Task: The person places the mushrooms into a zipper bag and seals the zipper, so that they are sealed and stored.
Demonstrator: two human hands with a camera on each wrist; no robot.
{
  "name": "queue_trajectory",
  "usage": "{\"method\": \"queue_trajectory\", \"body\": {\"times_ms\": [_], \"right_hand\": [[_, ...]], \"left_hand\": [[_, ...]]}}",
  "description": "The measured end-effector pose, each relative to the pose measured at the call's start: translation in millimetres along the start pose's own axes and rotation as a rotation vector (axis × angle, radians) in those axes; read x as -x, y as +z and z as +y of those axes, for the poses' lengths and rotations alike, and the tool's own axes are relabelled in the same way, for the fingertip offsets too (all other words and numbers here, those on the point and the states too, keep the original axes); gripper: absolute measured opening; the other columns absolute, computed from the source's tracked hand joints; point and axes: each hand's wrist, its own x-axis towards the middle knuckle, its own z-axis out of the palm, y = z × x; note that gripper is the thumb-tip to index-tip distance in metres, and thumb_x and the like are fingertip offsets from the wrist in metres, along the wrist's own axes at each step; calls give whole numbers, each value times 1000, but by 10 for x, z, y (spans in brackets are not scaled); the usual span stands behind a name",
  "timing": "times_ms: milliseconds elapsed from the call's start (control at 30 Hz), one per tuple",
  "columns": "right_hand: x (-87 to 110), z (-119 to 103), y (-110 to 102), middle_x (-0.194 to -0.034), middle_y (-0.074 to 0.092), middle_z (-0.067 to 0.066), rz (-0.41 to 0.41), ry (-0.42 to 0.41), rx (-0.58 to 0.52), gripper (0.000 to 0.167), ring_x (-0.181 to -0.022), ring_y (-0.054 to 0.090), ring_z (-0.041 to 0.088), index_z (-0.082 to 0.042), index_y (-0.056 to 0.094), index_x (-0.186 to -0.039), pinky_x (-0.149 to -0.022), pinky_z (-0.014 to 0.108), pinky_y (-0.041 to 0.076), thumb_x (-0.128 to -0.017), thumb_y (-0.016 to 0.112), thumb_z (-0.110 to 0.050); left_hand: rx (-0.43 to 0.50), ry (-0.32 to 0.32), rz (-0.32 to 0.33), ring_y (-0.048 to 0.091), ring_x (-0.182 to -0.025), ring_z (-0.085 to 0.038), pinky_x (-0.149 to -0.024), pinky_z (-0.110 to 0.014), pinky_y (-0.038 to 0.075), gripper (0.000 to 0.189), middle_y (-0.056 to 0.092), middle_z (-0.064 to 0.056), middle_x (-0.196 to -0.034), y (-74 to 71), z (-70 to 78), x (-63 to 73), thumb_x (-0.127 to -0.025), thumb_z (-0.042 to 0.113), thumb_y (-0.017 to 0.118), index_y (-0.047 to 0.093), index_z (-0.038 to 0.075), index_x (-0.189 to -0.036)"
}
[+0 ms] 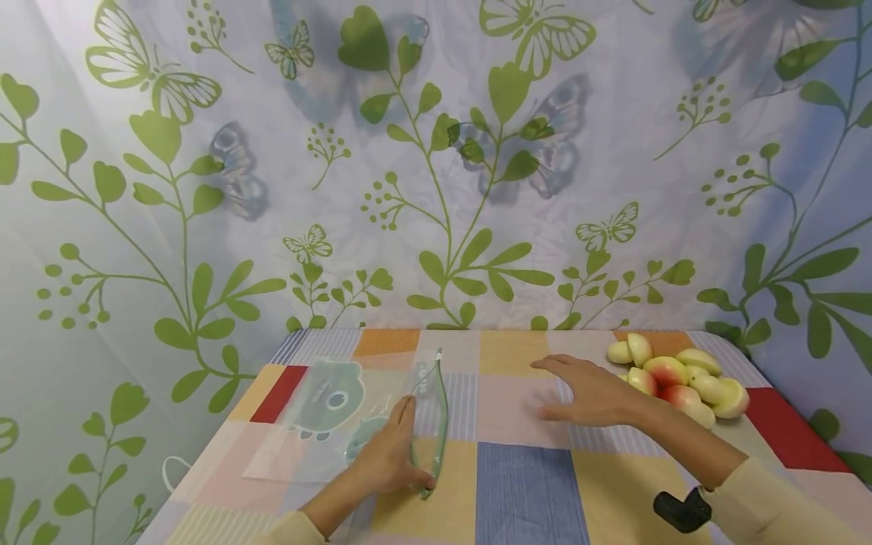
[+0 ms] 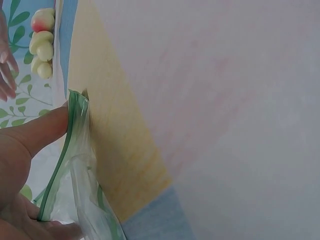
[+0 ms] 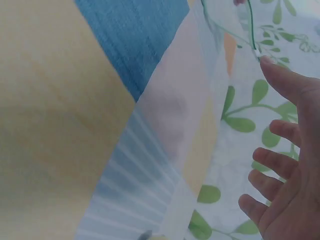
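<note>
On patchwork cloth, L side: clear zip bag w/ green cartoon print, mouth gaping. My L hand grips it at green zip edge, thumb by near end. My R hand: fingers spread, over cloth, btwn bag & yellow-red fruit pile, closer to fruit. Leaf/butterfly curtain behind.

The bag looks like thin clear plastic, glossy and creased, its green zip edge smooth and shiny. The patchwork tablecloth is matt woven cloth. From here the fruit pieces look smooth, faintly sheened; the sleeve, soft matt cloth.
</note>
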Motion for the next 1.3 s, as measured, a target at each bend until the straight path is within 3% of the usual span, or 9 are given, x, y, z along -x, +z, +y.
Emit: {"method": "queue_trajectory", "body": {"times_ms": [467, 833, 967, 1067, 1167, 1300], "right_hand": [[376, 389, -142, -139, 60, 16, 113, 8, 49, 76, -130, 53, 43, -5, 60, -140, -101, 63, 45, -87, 78, -56], [727, 735, -269, -137, 61, 19, 181, 85, 75, 75, -121, 59, 39, -5, 60, -141, -95, 63, 48, -83, 85, -46], [844, 875, -267, -121, 67, 9, 232, 64, 91, 66, -104, 62, 24, -5, 65, -130, -85, 44, 55, -78, 92, -36], [915, 967, -277, -114, 68, 3, 267, 37, 63, 55, -94, 59, 19, -7, 67, -122, -75, 32, 52, -78, 92, -28], [1031, 1046, -293, -120, 68, 9, 283, 63, 41, 54, -101, 61, 25, -6, 67, -125, -74, 36, 51, -81, 90, -26], [1220, 1131, -292, -136, 61, 20, 281, 146, 52, 66, -114, 60, 41, -4, 61, -141, -77, 45, 53, -86, 86, -30]], "left_hand": [[5, -14, 3, 58, -115, -54, -91, -57, 55, 138, 22, -31, -162, 17, 9, 10, -61, 39, 101, 17, -13, -158], [-6, -34, -3, 61, -112, -53, -89, -56, 56, 140, 21, -31, -163, 21, -7, 6, -60, 41, 101, 16, -11, -159], [1, -35, -3, 59, -114, -54, -92, -57, 55, 139, 21, -30, -163, 23, -9, 5, -61, 40, 101, 16, -11, -158], [-1, -28, 1, 59, -115, -53, -92, -56, 54, 138, 22, -30, -163, 21, -8, 1, -61, 39, 101, 17, -12, -158], [-1, -24, -1, 59, -116, -52, -93, -55, 54, 137, 22, -31, -162, 11, -1, -9, -62, 38, 101, 17, -12, -158], [7, -28, -13, 57, -120, -53, -95, -56, 53, 137, 20, -31, -163, 0, 11, -19, -62, 38, 101, 16, -12, -158]]}}
